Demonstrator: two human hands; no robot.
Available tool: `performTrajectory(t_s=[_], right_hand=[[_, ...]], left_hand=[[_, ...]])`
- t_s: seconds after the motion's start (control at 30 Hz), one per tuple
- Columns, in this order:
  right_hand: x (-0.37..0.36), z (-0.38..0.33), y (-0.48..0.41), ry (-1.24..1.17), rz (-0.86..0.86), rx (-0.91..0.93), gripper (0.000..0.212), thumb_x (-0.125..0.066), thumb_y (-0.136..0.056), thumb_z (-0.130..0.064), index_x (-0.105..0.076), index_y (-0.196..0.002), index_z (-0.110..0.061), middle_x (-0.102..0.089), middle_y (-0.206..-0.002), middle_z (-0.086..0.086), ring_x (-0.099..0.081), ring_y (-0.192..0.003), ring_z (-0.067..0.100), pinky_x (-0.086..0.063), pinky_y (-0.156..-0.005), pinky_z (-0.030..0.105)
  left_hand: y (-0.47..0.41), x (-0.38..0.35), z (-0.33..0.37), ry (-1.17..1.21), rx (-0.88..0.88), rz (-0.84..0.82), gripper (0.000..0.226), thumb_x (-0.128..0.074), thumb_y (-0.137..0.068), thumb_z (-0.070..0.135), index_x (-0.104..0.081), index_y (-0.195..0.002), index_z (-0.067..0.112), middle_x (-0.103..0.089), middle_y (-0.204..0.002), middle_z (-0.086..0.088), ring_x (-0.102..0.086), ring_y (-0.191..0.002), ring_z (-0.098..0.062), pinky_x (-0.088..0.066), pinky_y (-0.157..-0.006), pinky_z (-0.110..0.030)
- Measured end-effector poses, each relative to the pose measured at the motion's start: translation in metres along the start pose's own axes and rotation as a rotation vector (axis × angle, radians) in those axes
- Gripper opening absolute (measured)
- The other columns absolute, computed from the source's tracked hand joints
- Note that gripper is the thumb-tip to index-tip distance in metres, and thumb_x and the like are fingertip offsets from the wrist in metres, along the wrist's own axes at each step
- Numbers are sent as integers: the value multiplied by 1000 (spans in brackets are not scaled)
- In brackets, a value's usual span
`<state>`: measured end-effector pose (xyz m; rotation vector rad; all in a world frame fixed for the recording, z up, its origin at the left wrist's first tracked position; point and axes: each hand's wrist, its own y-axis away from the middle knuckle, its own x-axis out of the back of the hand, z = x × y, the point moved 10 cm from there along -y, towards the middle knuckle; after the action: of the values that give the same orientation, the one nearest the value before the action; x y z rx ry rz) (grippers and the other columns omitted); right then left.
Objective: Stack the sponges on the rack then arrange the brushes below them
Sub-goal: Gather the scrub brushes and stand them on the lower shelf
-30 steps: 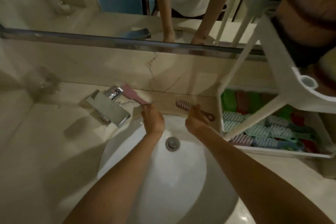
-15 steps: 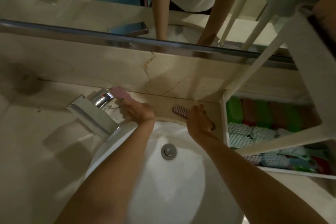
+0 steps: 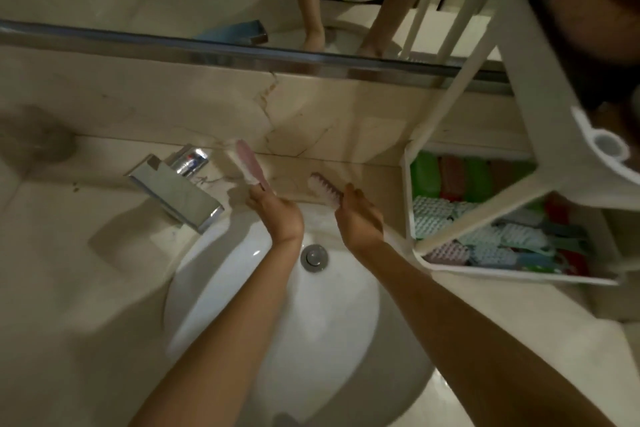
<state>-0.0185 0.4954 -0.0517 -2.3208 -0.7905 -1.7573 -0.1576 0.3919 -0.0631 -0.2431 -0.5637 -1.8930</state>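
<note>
Gripping pink brush [image 3: 247, 166] by handle in left hand [image 3: 277, 215], bristled brush [image 3: 323, 189] in right hand [image 3: 360, 218], both over sink [image 3: 329, 322] far rim. Swing right, lay flat on rack [image 3: 409, 201] lower shelf beside stored brushes [image 3: 485, 239]

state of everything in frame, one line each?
left hand, gripping pink brush by its handle, head tilted up
right hand, gripping second brush by its handle
faucet, no water running
rack, sponges at back, stored brushes in front
</note>
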Motion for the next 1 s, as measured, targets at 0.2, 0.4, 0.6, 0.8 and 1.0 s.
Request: performTrajectory(t_s=[0.2,0.4,0.6,0.8,1.0], right_hand=[[22,11,76,-299,40,22,28,-47,-88,-6,-47,-115,2,-64,-101,26,-60,-91,43,-44,-72,43],[35,60,150,-428,139,-65,18,-55,-86,-11,-54,-99,2,-65,-86,24,-60,-79,41,-31,-60,30],[59,140,192,-837,352,-357,8,-55,-87,-9,-60,-93,-5,-67,-83,14,-64,-73,29,-53,-70,38],[90,218,192,-1210,415,-582,22,-50,-90,-4,-56,-69,-7,-59,-73,15,-49,-53,19,-40,-49,27],[94,255,152,-1675,332,-725,21,-46,-92,1,-49,-74,-9,-53,-67,9,-53,-50,15,-46,-36,17]], left_hand=[[62,39,-5,-54,-200,-132,17,-37,-92,-4,-48,-102,3,-54,-103,-14,-53,-96,-27,-36,-78,-24],[125,56,3,-331,-513,-233,12,-55,-84,-1,-54,-73,4,-55,-74,-14,-43,-78,-24,-23,-65,-23],[193,11,11,-392,-589,-551,5,-57,-81,-4,-61,-82,-1,-55,-78,-12,-50,-75,-24,-25,-59,-16],[259,-57,53,-479,-724,-786,8,-60,-81,4,-55,-79,8,-42,-66,6,-51,-76,-25,-22,-56,-20],[284,-110,89,-411,-633,-861,17,-53,-92,14,-39,-84,10,-43,-66,3,-44,-54,-7,-35,-45,-18]])
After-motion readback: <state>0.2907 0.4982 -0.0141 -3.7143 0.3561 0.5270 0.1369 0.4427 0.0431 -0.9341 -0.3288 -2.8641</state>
